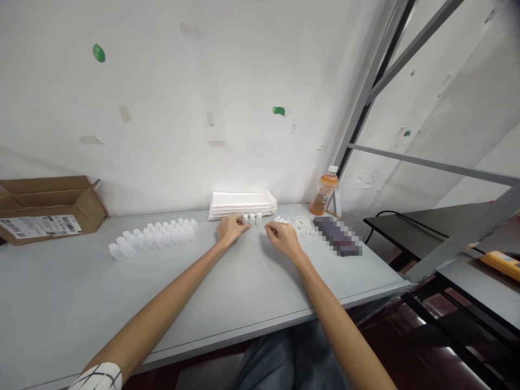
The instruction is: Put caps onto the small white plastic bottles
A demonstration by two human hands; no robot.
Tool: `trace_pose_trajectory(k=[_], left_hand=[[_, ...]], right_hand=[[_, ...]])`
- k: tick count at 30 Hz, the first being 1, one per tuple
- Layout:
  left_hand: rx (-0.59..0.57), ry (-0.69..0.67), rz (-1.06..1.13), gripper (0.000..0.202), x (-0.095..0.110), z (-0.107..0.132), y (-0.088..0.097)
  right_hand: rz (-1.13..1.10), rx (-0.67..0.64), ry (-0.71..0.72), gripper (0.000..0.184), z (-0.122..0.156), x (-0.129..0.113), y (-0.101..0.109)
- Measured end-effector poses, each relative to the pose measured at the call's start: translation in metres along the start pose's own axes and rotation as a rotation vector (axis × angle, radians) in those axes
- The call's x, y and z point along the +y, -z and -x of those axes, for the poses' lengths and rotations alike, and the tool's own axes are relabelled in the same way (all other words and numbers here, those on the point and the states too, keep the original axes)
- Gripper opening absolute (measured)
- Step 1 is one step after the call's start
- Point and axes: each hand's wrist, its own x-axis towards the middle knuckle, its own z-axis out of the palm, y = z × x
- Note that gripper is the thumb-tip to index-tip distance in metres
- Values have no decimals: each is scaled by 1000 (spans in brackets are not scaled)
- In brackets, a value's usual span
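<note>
Three small bottles [252, 219] stand in a short row on the grey table [203, 287], just in front of a stack of white sheets [242, 205]. They are pale, see-through plastic with narrow tops, upright and close together. The left hand [231, 229] lies flat-knuckled on the table with its fingers drawn narrow, fingertips at the leftmost of the three; whether it grips that bottle cannot be told. The right hand [283, 238] rests just right of the row, its fingers pinched close together; whether anything sits between them is too small to see.

Just beyond the right hand lies one loose heap of small white caps [301, 227], too tangled to count. To the left, well apart from the hands, more of the same bottles [153, 236] stand in two long rows, too blurred for a sure count.

One cardboard box [51, 208] sits at the far left with a white barcode label, its print unreadable. One orange drink bottle [324, 193] stands by the wall, its label also unreadable
</note>
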Motion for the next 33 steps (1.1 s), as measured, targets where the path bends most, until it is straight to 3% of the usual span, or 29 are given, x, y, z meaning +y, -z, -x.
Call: trace_pose_trajectory(k=[6, 9, 11, 15, 19, 22, 27, 33], left_hand=[[-22, 7, 3, 32, 3, 7, 3], [-52, 5, -40, 45, 4, 16, 17], [-66, -13, -116, 48, 4, 23, 35], [-35, -143, -251, 32, -4, 34, 89], [-19, -294, -433, 27, -31, 36, 143], [-56, -357, -642, 28, -56, 36, 164], [-44, -312, -745, 40, -79, 37, 162], [-38, -380, -707, 29, -84, 30, 143]], right_hand=[[-8, 5, 8, 27, 1, 2, 0], [-6, -6, 2, 26, 1, 3, -1], [4, -8, 11, 26, 2, 4, -2], [30, -14, 31, 26, 2, 5, -4], [26, -29, 30, 27, 2, 4, -4], [16, -34, 29, 25, 2, 3, -2], [29, -44, 19, 25, 2, 2, -2], [42, -39, 26, 25, 3, 4, -2]])
